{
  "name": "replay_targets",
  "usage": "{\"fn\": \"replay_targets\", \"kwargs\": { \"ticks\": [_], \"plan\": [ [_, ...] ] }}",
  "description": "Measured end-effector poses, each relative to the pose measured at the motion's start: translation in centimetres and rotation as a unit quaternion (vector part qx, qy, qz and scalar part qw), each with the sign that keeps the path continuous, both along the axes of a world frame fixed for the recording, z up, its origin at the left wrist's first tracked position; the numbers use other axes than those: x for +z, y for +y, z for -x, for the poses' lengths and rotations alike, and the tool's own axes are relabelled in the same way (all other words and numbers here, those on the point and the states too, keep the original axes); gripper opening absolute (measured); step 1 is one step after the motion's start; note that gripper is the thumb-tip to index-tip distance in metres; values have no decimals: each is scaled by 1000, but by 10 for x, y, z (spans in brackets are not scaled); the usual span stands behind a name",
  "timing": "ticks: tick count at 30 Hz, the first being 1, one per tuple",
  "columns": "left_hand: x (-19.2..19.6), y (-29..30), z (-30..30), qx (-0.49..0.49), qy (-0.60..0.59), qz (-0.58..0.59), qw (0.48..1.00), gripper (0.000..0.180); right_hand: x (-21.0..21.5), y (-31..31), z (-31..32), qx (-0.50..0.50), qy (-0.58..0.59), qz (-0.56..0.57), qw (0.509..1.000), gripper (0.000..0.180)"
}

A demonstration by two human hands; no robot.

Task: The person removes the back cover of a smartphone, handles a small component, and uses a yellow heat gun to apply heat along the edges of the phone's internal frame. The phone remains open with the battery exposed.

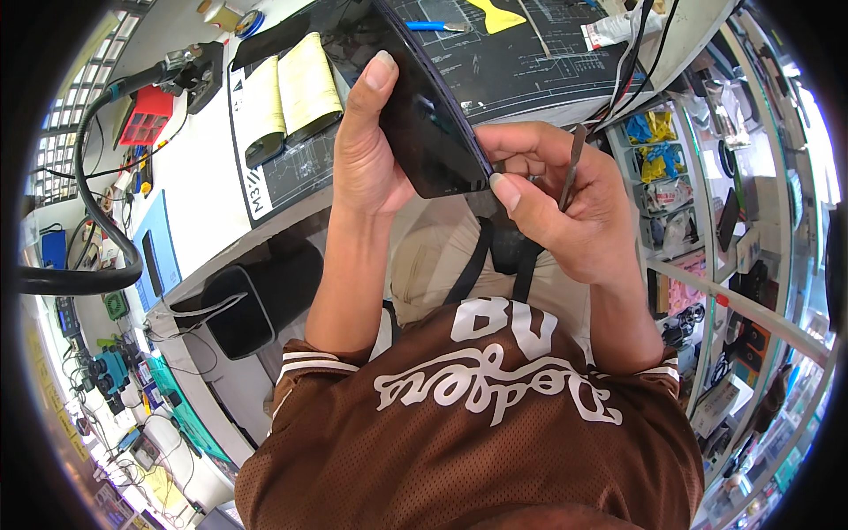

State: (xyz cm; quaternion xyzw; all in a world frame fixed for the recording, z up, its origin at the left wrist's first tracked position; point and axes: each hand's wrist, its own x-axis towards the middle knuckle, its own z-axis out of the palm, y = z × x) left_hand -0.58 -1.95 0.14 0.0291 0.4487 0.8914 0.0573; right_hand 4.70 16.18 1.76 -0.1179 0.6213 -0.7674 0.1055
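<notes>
A dark phone (pixel 433 132) with a glossy black screen is held tilted above the front edge of the workbench; its far end runs out of the picture. My left hand (pixel 367 159) grips its left side, thumb lying on the screen and fingers hidden behind. At the lower right corner, my right hand (pixel 579 199) pinches the phone's edge between thumb and fingers. A thin flat metal pry tool (pixel 573 163) is tucked in that same hand, pointing up and away from the phone. Its lower end is hidden in the palm.
A black printed work mat (pixel 503 75) carries yellow paper-covered pieces (pixel 305 84), a blue-handled tool (pixel 433 26) and a white tube (pixel 618 31). Left are a thick black cable arm (pixel 88 185) and a red box (pixel 146 115). Glass shelves (pixel 751 327) stand at right.
</notes>
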Motion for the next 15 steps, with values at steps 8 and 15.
{"fn": "replay_targets", "kwargs": {
  "ticks": [8, 15],
  "plan": [
    [5, 8, -1, -3, -17, -21, 1000, 48, 3, -3, -2, -35, -1, 29, 999, 29],
    [13, 28, 1, 100, -70, 47, 991, 68, 2, -11, 7, -87, -35, 25, 995, 25]
  ]
}}
